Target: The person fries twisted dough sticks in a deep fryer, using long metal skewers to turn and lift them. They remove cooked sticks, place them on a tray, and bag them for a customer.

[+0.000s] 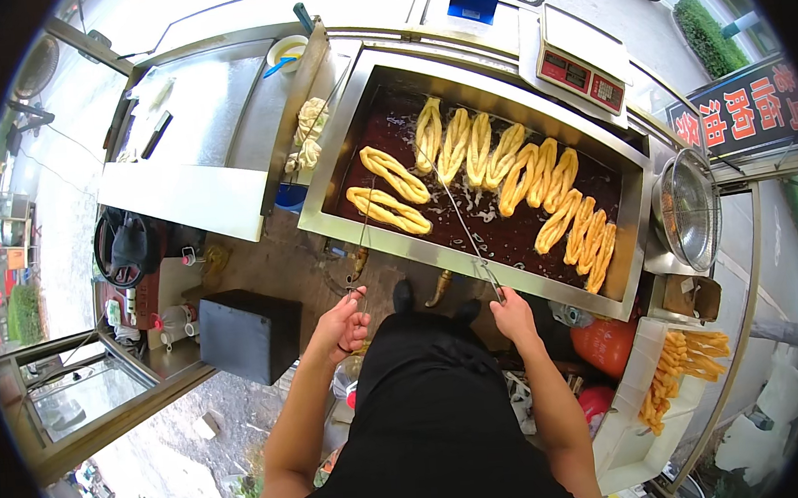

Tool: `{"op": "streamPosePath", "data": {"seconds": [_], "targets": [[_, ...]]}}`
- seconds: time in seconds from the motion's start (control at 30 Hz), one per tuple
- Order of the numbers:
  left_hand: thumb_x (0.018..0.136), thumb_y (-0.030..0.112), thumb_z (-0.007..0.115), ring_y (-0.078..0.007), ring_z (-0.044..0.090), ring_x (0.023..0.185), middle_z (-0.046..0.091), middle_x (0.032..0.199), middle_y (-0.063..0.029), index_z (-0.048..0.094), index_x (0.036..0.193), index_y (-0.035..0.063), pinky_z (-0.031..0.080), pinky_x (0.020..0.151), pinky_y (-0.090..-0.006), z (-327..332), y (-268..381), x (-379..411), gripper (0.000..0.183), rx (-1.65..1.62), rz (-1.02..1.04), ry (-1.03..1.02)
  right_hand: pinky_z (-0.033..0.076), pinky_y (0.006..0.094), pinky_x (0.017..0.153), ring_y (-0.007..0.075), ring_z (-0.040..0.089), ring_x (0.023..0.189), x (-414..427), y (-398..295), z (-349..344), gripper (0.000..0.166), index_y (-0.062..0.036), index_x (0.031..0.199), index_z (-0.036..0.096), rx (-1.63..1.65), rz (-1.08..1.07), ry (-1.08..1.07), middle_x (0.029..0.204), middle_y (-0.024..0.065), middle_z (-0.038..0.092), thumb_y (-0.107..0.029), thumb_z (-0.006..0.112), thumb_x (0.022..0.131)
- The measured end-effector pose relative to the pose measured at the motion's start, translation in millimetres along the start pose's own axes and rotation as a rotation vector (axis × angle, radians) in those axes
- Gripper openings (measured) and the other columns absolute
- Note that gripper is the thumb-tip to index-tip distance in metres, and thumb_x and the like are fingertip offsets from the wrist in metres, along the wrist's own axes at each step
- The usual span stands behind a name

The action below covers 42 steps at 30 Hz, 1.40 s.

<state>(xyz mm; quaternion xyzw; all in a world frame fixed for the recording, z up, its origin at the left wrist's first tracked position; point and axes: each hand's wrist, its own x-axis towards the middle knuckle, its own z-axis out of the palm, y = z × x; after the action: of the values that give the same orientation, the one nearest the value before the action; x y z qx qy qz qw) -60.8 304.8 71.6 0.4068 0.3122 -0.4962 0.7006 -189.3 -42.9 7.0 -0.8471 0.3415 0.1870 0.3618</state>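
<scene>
Before me stands a rectangular stainless-steel fryer [398,241] filled with dark oil [454,245]. A thin metal rod [365,227] is pinched in my left hand [340,324], near the fryer's front edge. It reaches over the rim to two long loops of frying dough, the upper loop [394,174] and the lower loop [388,210]. My right hand [515,316] grips another long metal rod [465,229], which slants across the oil towards the leftmost piece [428,132] of a curved row. Several pale yellow dough loops [479,150] float in that row along the far and right sides.
A red-fronted scale [580,80] sits behind the fryer. On its right are a wire strainer [689,211] and a white tub [617,435] holding browned dough sticks [665,376]. At left lie a knife [156,134] and a white board [184,200]; a black box [252,337] stands below.
</scene>
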Motion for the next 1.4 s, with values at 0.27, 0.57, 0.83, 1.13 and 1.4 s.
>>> {"op": "streamPosePath", "data": {"seconds": [0.27,0.57,0.83,1.13,1.4], "targets": [[0.101,0.025,0.043,-0.0079,0.042,0.051,0.053,0.074,-0.0003,0.043,0.14,0.0242,0.031,0.041,-0.0214,21,8,-40,0.039,0.274,0.05,0.087,0.05,0.0428,0.08,0.0343,0.064,0.088,-14,24,-17,0.042,-0.0061,0.123,0.057,-0.004,0.009,-0.062,0.087,0.0151,0.065,-0.024,0.063,0.085],[0.093,0.021,0.048,-0.0163,0.052,0.05,0.055,0.068,-0.0065,0.054,0.132,0.0106,0.041,0.044,-0.0328,-21,97,-55,0.041,1.546,0.112,0.337,0.05,0.041,0.072,0.0318,0.064,0.078,-23,30,-21,0.041,-0.0028,0.118,0.059,0.006,-0.088,0.019,0.079,0.014,0.063,-0.02,0.065,0.082],[0.096,0.017,0.049,-0.0092,0.044,0.047,0.047,0.069,0.0003,0.049,0.138,0.0124,0.033,0.038,-0.0247,6,146,-142,0.042,1.382,-0.212,0.298,0.05,0.04,0.071,0.0301,0.063,0.075,-34,34,-19,0.04,-0.0035,0.119,0.059,0.062,-0.059,0.036,0.077,0.0121,0.061,-0.019,0.065,0.083],[0.097,0.018,0.049,-0.0086,0.046,0.048,0.049,0.071,0.0004,0.048,0.14,0.0154,0.036,0.04,-0.0244,-42,96,-136,0.043,1.188,-0.119,0.29,0.049,0.0386,0.068,0.0272,0.061,0.072,-56,28,-13,0.041,-0.0037,0.12,0.058,0.124,0.0,0.049,0.075,0.011,0.059,-0.02,0.066,0.083],[0.095,0.015,0.049,-0.0074,0.046,0.05,0.049,0.072,0.0008,0.038,0.148,0.0146,0.037,0.04,-0.0233,-41,66,-96,0.054,0.94,0.046,0.175,0.048,0.0349,0.065,0.0206,0.058,0.067,-75,25,-2,0.04,-0.0023,0.12,0.059,0.197,0.059,0.097,0.074,0.0092,0.059,-0.019,0.063,0.084]]}}
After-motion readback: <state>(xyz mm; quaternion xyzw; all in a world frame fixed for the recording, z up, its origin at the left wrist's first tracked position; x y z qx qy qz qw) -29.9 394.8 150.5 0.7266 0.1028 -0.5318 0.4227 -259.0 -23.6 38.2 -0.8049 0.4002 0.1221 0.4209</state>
